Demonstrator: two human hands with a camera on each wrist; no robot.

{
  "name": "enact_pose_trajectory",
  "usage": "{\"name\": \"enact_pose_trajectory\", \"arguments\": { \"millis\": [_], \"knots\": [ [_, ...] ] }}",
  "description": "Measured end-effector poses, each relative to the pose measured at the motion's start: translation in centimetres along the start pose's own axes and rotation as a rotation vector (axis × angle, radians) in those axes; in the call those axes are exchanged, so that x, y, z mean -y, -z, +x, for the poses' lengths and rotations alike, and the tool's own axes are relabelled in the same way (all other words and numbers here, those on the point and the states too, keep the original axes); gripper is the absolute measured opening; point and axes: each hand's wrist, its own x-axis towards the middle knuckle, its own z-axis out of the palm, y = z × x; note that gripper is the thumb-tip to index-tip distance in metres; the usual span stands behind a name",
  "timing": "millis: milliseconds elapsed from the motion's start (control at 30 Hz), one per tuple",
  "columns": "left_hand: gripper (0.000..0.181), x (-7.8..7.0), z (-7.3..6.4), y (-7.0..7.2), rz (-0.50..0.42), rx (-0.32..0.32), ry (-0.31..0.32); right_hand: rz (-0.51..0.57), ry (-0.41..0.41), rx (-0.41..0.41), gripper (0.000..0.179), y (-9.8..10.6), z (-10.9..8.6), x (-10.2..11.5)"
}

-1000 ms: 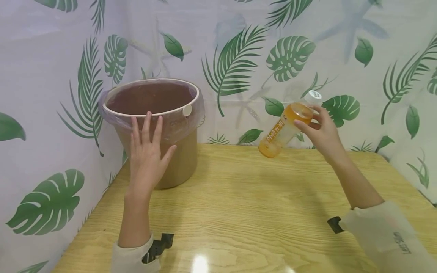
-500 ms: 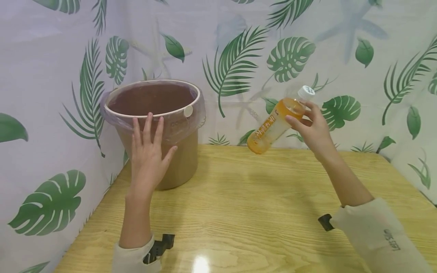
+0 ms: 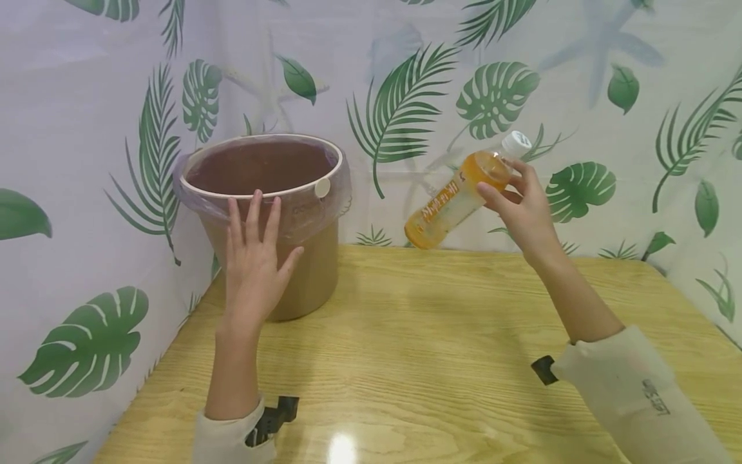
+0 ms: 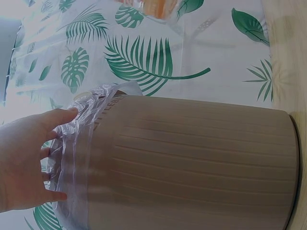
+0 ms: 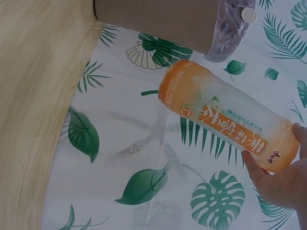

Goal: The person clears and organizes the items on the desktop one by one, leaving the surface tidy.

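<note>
A brown trash bin (image 3: 307,277) with a thin clear liner (image 3: 284,219) folded over its white rim (image 3: 339,158) stands at the back left. My left hand (image 3: 252,270) rests against its near side, fingers spread and mostly straight, fingertips at the rim; the left wrist view shows the hand (image 4: 24,160) on the crinkled liner. To the right of the bin my right hand (image 3: 524,216) grips a plastic drink bottle (image 3: 458,200) near its white-capped top, thumb on the near side. The bottle, with orange labelling (image 5: 230,117), hangs tilted above the table, its base pointing down toward the bin.
The wooden table (image 3: 394,361) spreads below both hands. A white curtain (image 3: 406,109) printed with green leaves closes off the back and left side. A round white button (image 3: 322,187) sits on the bin's rim.
My right hand has moved left and slightly up with the bottle, bringing it closer to the bin. The left hand has stayed at the bin's rim.
</note>
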Motion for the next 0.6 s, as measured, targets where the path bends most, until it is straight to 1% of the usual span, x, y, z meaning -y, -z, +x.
{"name": "enact_pose_trajectory", "arguments": {
  "millis": [100,233,367,600],
  "knots": [
    [0.078,0.1,0.0,-0.1,-0.003,-0.004,-0.002,0.064,0.010,-0.007,0.061,-0.4,0.2,0.6],
    [0.078,0.1,0.1,-0.2,0.002,-0.007,-0.004,0.108,0.020,-0.015,0.059,-0.9,0.6,1.3],
    [0.078,0.1,0.1,-0.2,0.004,-0.009,-0.005,0.144,0.046,-0.026,0.058,-1.5,0.9,2.1],
    [0.079,0.2,0.0,-0.2,0.000,-0.011,-0.005,0.272,0.103,-0.058,0.054,-2.7,1.7,3.5]
  ]
}}
